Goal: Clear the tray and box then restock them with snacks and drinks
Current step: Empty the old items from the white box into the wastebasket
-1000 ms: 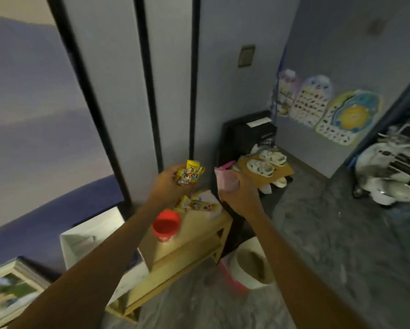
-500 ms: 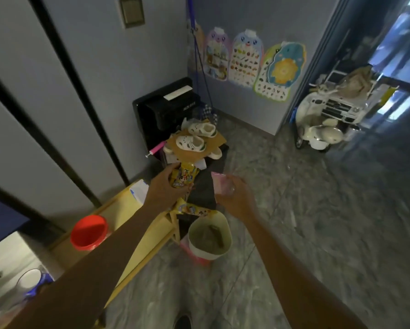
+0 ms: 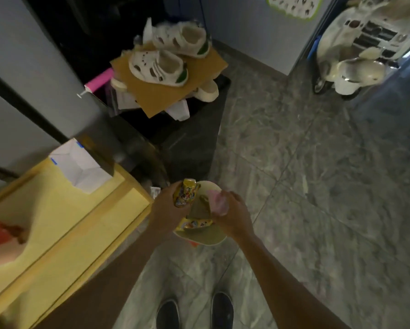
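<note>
Hands: lowered since the earlier frame, now over bin. Left hand: grasping yellow snack packet. Right hand: grasping pink wrapper. Second yellow packet: inside bin. Yellow surface: left.

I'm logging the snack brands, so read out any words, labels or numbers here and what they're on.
Nothing is readable.
On the yellow packet in the left hand: lettering near its bottom, blurred.
On the second yellow packet below it: print blurred.
On the wall poster: marks too small.
</note>
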Tool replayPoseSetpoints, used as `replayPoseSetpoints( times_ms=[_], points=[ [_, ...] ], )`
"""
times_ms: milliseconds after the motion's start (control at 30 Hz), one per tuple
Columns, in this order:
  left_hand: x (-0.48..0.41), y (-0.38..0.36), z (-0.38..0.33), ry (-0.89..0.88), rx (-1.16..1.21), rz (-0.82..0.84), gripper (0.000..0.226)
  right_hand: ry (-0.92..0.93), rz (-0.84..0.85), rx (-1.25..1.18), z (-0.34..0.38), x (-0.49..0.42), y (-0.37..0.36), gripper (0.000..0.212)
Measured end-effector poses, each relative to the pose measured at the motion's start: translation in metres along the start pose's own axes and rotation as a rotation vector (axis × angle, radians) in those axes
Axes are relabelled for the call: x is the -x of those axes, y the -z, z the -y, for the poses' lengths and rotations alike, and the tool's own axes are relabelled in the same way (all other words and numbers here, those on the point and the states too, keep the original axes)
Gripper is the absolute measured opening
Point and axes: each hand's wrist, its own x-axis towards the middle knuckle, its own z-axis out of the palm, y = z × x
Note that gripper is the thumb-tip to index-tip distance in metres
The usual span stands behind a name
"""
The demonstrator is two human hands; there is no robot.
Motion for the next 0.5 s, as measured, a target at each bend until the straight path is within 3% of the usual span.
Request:
replayPoseSetpoints(
  times_ms=[200,267,500],
  points=[
    [-0.059,-0.124,0.108,-0.020,-0.067,0.080,0.073,-0.013,0.084,0.057,-0.107,-0.089,-0.115,0.074],
    [-0.068,-0.149,0.131,-0.012,-0.113,0.046,0.072,-0.014,0.081,0.083,-0.123,-0.101,-0.135,0.062],
    [-0.061,-0.162,0.135,0.030,-0.192,0.048,0.068,0.025,0.165,0.056,-0.133,-0.096,-0.145,0.055]
  ],
)
